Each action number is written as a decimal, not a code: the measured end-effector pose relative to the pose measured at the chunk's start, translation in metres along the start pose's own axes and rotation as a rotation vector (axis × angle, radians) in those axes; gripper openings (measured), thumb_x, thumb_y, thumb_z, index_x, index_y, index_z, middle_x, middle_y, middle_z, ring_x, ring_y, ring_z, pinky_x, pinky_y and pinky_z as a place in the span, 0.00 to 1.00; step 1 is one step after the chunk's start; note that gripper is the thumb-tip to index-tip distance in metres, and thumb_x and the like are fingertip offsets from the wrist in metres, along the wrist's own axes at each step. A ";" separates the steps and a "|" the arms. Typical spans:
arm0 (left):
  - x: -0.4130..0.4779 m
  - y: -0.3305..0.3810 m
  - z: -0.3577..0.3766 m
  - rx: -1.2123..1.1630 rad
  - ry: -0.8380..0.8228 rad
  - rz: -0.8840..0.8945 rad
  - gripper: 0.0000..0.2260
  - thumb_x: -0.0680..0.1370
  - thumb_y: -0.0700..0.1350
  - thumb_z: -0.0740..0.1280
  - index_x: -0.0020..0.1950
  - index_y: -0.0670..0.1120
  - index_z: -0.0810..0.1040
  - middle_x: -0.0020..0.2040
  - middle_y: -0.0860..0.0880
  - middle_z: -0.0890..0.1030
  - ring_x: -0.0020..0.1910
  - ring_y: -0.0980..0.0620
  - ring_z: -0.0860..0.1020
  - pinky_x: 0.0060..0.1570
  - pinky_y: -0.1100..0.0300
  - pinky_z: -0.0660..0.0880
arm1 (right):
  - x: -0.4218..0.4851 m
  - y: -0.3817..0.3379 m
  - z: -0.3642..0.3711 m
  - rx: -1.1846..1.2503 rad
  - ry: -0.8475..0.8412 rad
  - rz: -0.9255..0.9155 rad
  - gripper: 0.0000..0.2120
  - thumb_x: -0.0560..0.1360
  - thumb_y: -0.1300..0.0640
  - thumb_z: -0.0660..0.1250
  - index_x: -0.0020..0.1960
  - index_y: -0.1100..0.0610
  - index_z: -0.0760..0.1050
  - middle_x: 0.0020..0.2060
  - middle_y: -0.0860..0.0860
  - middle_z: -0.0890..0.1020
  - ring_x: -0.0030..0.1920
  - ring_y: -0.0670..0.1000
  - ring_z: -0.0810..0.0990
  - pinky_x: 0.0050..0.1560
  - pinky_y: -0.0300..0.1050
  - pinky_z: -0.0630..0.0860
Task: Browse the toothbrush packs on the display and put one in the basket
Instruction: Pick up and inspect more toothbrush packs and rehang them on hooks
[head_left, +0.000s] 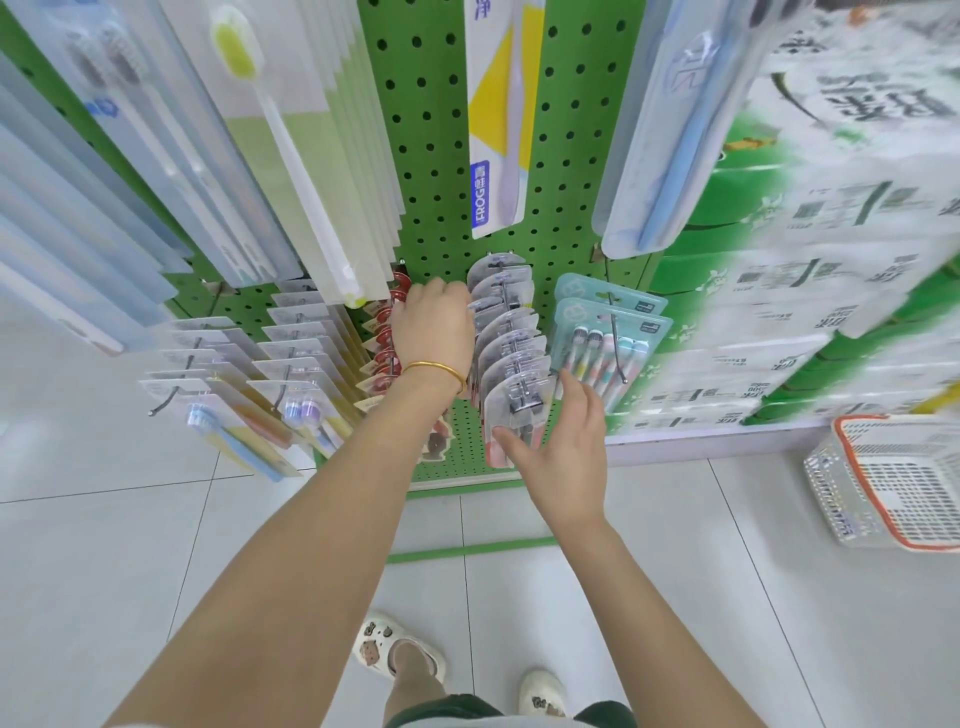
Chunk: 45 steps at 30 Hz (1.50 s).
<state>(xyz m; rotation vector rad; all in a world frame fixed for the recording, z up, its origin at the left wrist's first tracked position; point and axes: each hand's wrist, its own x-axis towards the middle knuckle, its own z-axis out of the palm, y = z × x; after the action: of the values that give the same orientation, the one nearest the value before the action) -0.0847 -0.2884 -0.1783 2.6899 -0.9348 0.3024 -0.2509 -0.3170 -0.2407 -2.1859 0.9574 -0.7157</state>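
We can read only "FROG" on the white-and-yellow toothbrush pack (493, 130) high on the green pegboard display (426, 156); the print on the green-and-white packages (810, 234) at right is blurred. Our left hand (434, 325), a gold bangle (436, 370) at its wrist, reaches far into the row of grey arch-topped toothbrush packs (506, 332) with fingers bent and tips hidden, so we cannot tell whether it grips one. Our right hand (558, 447) is spread open, thumb touching the row's nearest pack; the white mesh basket with orange rim (831, 493) stands on the floor at right.
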 end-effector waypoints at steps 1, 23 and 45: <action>-0.004 -0.001 -0.001 0.018 0.019 -0.008 0.08 0.78 0.41 0.59 0.52 0.45 0.77 0.51 0.44 0.78 0.53 0.42 0.73 0.49 0.52 0.67 | -0.001 -0.001 -0.001 0.009 0.003 -0.003 0.42 0.65 0.48 0.77 0.71 0.62 0.62 0.68 0.59 0.68 0.70 0.57 0.62 0.68 0.49 0.63; -0.115 0.017 -0.041 -0.314 0.403 -0.147 0.13 0.78 0.46 0.55 0.47 0.40 0.76 0.46 0.42 0.76 0.43 0.43 0.75 0.33 0.53 0.72 | -0.023 -0.015 -0.031 0.132 -0.056 -0.110 0.32 0.74 0.52 0.68 0.72 0.62 0.61 0.68 0.58 0.67 0.68 0.54 0.63 0.66 0.44 0.61; -0.133 0.011 -0.120 -0.543 0.579 -0.269 0.08 0.80 0.43 0.59 0.55 0.45 0.76 0.48 0.50 0.78 0.51 0.50 0.72 0.45 0.64 0.63 | -0.026 -0.053 -0.044 0.297 -0.167 -0.220 0.27 0.78 0.49 0.63 0.72 0.58 0.62 0.69 0.52 0.68 0.68 0.48 0.63 0.63 0.35 0.57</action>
<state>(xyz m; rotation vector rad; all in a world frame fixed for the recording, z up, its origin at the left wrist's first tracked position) -0.2062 -0.1816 -0.1016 2.0185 -0.3976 0.6200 -0.2740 -0.2835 -0.1794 -2.0642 0.4952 -0.7128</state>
